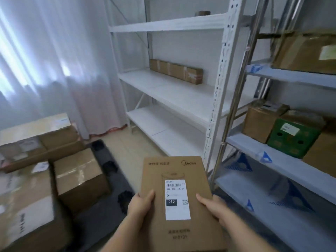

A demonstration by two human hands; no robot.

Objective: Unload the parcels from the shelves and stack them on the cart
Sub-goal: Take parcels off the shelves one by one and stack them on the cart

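Parcel [174, 197] gripped by left hand [140, 204] and right hand [214, 208]; white shelves [169, 91], curtain [45, 60], wooden floor [131, 151].

A: Where is there room?
B: On the white rack [174, 99], the two lower boards lie bare; the middle one carries only a long box [176, 70] at the back.
A: And on the right?
B: The grey rack [283, 160] is crowded: a green box [292, 140] and brown boxes [261, 120] fill its middle board.
A: The cart [116, 180]?
B: Stacked parcels [78, 177] cover its left; a bare dark strip runs along its right edge.
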